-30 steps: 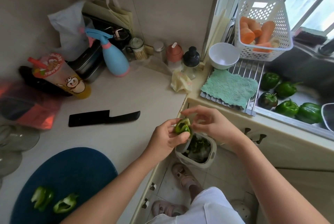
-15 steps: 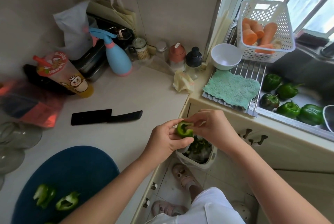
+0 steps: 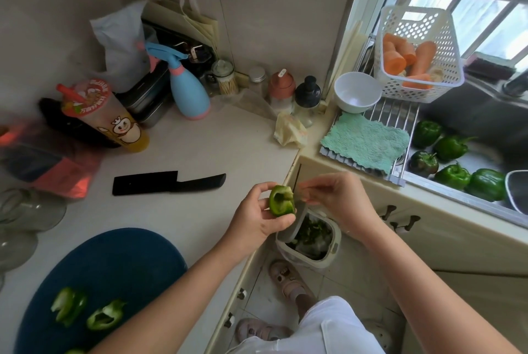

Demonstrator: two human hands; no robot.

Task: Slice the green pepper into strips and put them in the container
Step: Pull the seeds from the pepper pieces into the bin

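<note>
One hollow green pepper piece point(image 3: 281, 201) lies gripped in my left hand point(image 3: 257, 218); my right hand point(image 3: 338, 199), just beside it, has pinched fingertips, holding what I cannot tell.

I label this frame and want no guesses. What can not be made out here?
All head view.
Right hand: whether its grip holds pith is too small to tell.
Pepper: its back is hidden by the left hand.
Bin: one side hidden by pepper and left hand; contents blurred.
Pepper bit at bottom: cut off by the frame edge.
</note>
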